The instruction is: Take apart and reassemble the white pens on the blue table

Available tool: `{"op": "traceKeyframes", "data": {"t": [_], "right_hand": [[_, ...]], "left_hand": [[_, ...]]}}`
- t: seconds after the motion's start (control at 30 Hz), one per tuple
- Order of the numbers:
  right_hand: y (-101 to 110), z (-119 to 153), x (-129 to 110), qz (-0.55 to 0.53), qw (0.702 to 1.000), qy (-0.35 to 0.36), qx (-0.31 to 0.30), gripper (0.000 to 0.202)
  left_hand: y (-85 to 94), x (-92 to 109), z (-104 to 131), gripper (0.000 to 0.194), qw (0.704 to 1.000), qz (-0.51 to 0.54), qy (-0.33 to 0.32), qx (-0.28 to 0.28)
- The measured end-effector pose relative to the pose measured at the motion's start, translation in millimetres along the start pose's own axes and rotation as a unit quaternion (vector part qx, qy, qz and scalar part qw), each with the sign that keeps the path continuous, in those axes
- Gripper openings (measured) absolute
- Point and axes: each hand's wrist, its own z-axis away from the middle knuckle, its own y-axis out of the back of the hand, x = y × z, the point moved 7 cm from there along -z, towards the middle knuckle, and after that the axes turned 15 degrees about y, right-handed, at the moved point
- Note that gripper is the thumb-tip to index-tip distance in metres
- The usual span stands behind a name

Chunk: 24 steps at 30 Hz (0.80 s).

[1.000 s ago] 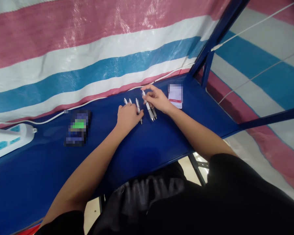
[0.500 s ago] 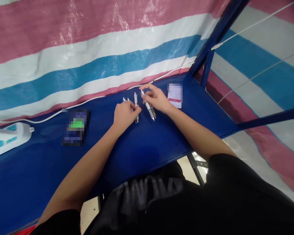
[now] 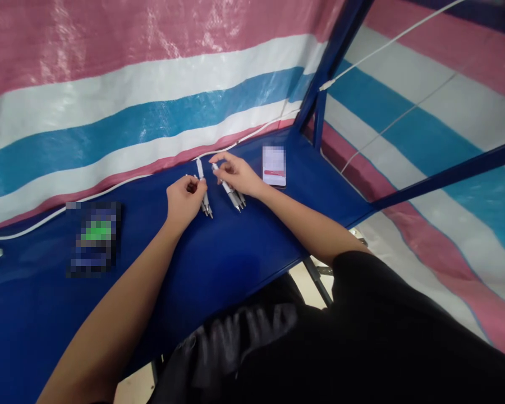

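Observation:
Several white-and-grey click pens lie in two groups on the blue tabletop (image 3: 219, 252). My left hand (image 3: 184, 202) is closed, thumb and fingers pinching a white pen (image 3: 200, 168) near its middle. Other pens beside that one are mostly covered by the hand; their tips show below it. To the right, my right hand (image 3: 239, 177) curls its thumb and fingers round the upper part of another pen (image 3: 229, 193), its index finger reaching past the top end. More pen tips show under that hand, close alongside. A narrow strip of tabletop separates the two groups.
A blurred-out phone (image 3: 274, 166) lies right of my right hand. Far left is a dark pixelated device (image 3: 95, 238) with a green patch. A white cable (image 3: 105, 193) runs along the striped sheet (image 3: 160, 120) behind. A blue frame post (image 3: 320, 84) stands at the back right.
The view has turned to the right, so everything sits further left. My left hand's fingers have shifted on its pen. The right hand stays at its pen.

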Motion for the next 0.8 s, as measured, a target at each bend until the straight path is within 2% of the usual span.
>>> {"op": "traceKeyframes", "data": {"t": [0.13,0.33,0.53,0.7,0.8], "right_hand": [[-1.3,-2.1,-0.5,0.016,1.0,0.001,-0.008,0.019],[-0.6,-0.5,0.7,0.007,1.0,-0.01,0.021,0.041],[2.7,-4.1,2.6,0.034,0.999,-0.014,0.022,0.019],[1.3,-5.8,0.2,0.034,0.999,-0.009,0.012,0.02],[1.1,-6.6,-3.5,0.045,0.999,0.018,0.017,0.02]], "left_hand": [[1.3,-1.0,-1.9,0.025,1.0,0.001,0.008,0.011],[1.6,1.4,0.1,0.025,1.0,-0.011,-0.008,0.016],[1.1,2.7,2.1,0.025,0.999,-0.021,-0.016,0.02],[-0.2,3.9,3.0,0.026,0.999,-0.032,-0.021,0.018],[-1.8,5.5,4.3,0.026,0.998,-0.048,-0.032,0.015]]}}
